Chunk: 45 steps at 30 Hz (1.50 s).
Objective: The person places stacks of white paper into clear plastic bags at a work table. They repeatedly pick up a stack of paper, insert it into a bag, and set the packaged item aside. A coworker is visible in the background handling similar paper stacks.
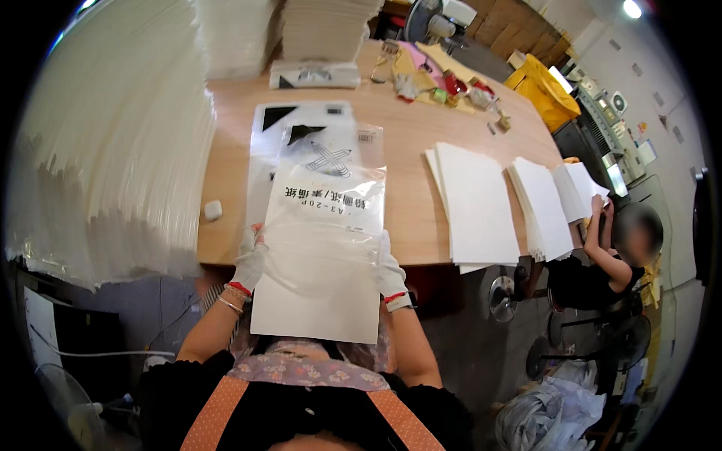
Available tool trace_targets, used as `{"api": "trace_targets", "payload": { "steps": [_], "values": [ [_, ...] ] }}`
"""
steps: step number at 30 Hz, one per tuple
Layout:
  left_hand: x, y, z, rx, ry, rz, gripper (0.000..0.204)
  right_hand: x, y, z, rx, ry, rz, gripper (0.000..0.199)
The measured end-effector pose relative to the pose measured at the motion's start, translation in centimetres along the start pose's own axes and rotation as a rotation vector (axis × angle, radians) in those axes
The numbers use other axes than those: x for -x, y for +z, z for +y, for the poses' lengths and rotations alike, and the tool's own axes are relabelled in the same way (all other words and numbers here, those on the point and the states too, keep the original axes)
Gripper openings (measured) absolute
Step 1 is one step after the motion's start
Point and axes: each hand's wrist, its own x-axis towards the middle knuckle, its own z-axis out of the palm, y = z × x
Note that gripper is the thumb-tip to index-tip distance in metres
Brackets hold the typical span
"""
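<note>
A stack of white paper (316, 310) lies partly inside a clear plastic bag (329, 192) printed with crossed pencils and a black corner. The near end of the paper sticks out of the bag over the table's front edge. My left hand (250, 259), in a white glove, grips the left edge where bag and paper meet. On the opposite edge, my gloved right hand (391, 272) holds the paper, its fingertips partly hidden along the side. Beneath lies another printed plastic bag (265, 150), flat on the wooden table (410, 218).
Tall stacks of plastic-wrapped packs (113, 150) rise at the left. White paper piles (477, 203) line the right side, where a co-worker (602, 263) sits handling sheets. Tape rolls and scraps (455, 84) lie at the back. A small white block (213, 210) sits near the left edge.
</note>
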Motion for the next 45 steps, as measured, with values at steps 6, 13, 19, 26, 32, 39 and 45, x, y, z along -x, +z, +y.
{"api": "trace_targets", "payload": {
  "steps": [6,13,19,26,32,39,45],
  "values": [
    [15.3,-8.8,3.9,-0.270,0.106,-0.295,0.022,14.3,0.3,2.5,-0.109,-0.327,-0.187,0.042],
    [16.2,-8.4,1.9,-0.275,0.509,-0.340,0.021,18.7,5.7,8.4,0.100,-0.377,-0.032,0.043],
    [15.3,-7.5,3.3,0.246,-0.356,-0.118,0.016,14.1,-0.4,5.9,0.001,-0.286,-0.074,0.042],
    [9.7,-4.5,13.1,-0.076,0.460,-0.385,0.004,7.3,2.4,9.3,-1.251,0.105,-0.036,0.027],
    [8.8,-6.4,26.5,-0.444,1.110,-0.422,0.009,6.8,10.8,0.8,-1.452,0.030,-0.333,0.034],
    [10.3,-22.1,34.5,0.232,0.661,-0.618,0.025,4.8,-4.8,-22.5,-1.327,-0.697,-0.296,0.047],
    [6.9,-38.9,41.0,0.076,0.963,0.278,0.028,8.2,-13.0,-45.6,-1.257,-0.914,-0.632,0.045]
  ]
}}
